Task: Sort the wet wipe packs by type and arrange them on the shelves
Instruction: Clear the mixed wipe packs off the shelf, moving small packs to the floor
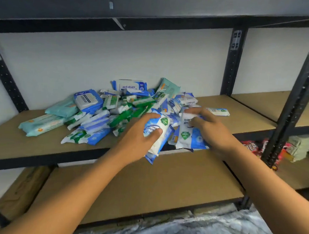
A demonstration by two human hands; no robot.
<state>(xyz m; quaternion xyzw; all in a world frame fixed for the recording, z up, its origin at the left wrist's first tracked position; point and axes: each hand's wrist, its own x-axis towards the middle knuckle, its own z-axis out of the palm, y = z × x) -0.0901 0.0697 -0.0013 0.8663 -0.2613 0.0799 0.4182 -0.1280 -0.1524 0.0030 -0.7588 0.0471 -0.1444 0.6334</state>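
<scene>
Your left hand (139, 139) is gripping a blue-and-white pack (162, 130) at the front edge of the shelf (29, 144), with the thumb lying across its face; your right hand (209, 129) is holding a second blue-and-white pack (187, 137) by its upper end, just beside the first; both are sitting at the near side of the pile of wet wipe packs (125, 107); teal packs (45, 122) are lying at its left; an antabax pack (130, 86) is leaning at the back; green packs (132, 113) are showing mid-pile; a lower shelf (154, 186) is jutting out beneath your forearms; red wrappers (252, 145) are lying far right, beside a black upright (293, 101).
</scene>
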